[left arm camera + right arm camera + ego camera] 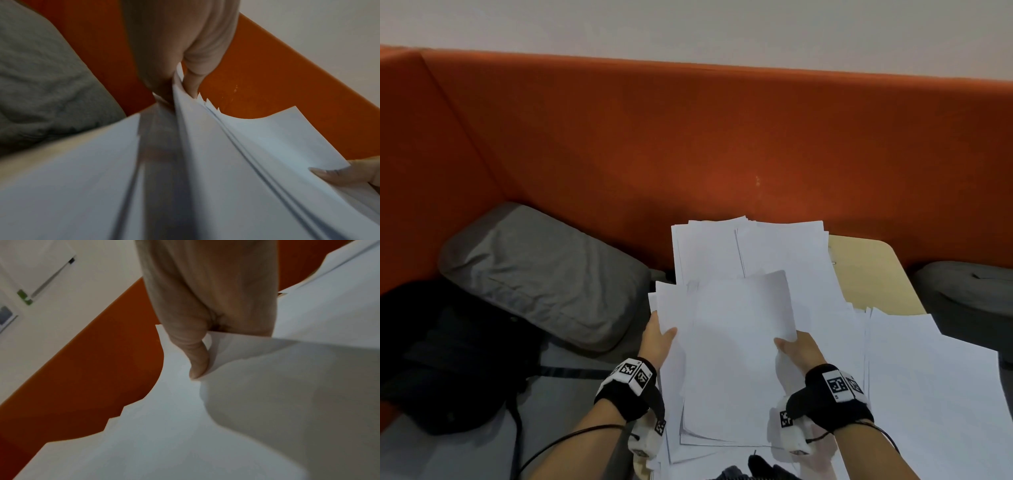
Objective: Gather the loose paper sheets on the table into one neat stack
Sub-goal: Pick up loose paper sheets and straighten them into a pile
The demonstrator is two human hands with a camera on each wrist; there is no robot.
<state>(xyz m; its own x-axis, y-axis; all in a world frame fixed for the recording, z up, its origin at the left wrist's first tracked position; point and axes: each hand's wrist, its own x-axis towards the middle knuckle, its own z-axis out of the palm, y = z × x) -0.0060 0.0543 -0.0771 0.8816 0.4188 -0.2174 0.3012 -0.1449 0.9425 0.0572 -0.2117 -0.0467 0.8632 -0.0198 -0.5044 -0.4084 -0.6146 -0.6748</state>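
Left hand and right hand pinch the paper bundle by its sides. Grey cushion lies left, loose sheets right. No writing is readable.

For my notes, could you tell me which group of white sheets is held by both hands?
The middle bundle of white sheets, gripped by left hand and right hand.

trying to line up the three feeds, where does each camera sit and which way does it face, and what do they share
Head: worn on the head, looking forward and down at the table; shows left hand, right hand, both forearms.
Left wrist: on the left wrist, looking along the hand at its thumb pinching the bundle of sheets.
Right wrist: on the right wrist, looking along its thumb on the paper.
Shared: all three show the bundle and the orange backrest.
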